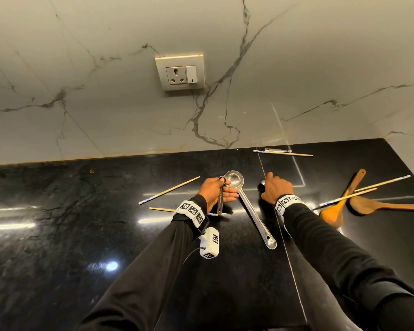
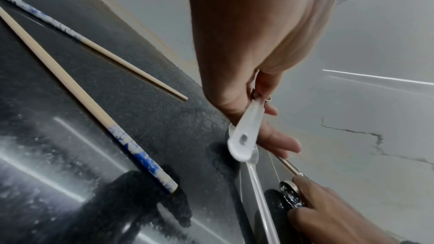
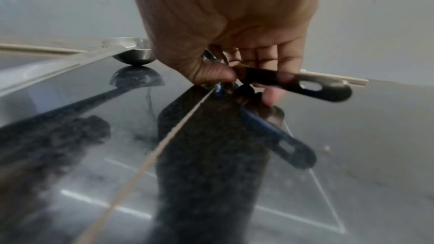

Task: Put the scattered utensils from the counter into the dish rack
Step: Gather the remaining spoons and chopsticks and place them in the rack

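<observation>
My left hand [image 1: 215,191] pinches a small steel measuring spoon [image 1: 220,201] by its bowl end, so the handle [image 2: 244,140] hangs down over my fingers. A long steel ladle [image 1: 234,179] lies on the black counter [image 1: 81,223] right beside that hand. My right hand [image 1: 276,187] is down at the counter, and its thumb and fingers pinch a second measuring spoon [image 3: 305,85]. That spoon's bowl [image 2: 290,194] shows by my right fingers. The dish rack is out of view.
Blue-ended chopsticks lie scattered: one [image 1: 170,190] left of my left hand, one [image 1: 282,152] by the wall, two [image 1: 359,193] across a wooden spatula [image 1: 342,201]. A second wooden spatula [image 1: 387,206] lies at the right. A wall socket [image 1: 179,72] sits above.
</observation>
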